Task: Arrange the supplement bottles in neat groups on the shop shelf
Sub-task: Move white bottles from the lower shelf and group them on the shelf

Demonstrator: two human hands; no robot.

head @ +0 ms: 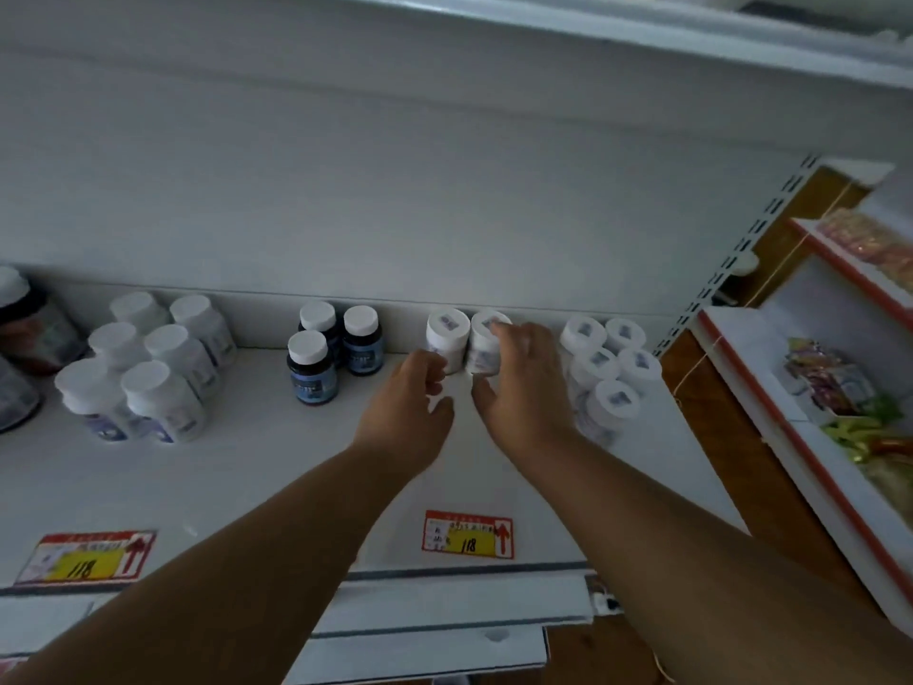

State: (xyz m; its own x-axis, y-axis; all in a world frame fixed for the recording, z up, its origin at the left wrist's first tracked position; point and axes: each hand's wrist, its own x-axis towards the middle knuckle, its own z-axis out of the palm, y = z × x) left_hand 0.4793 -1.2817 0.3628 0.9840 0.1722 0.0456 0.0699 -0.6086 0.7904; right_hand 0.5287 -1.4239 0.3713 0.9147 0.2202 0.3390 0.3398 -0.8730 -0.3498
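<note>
Fingers of left hand [412,405] loosely curled by one white bottle [447,346], right hand [526,383] curled round its twin [486,348]: nudge together, squared to shelf [276,467] back.

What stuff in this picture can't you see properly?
- Head view, label words on the dark bottles: too small and blurred.
- Brown jar: cut off by the left edge.
- Front of the white bottle: hidden behind the right hand.
- Small print on the price tag: blurred.
- Whether the left hand touches its bottle: unclear.
</note>
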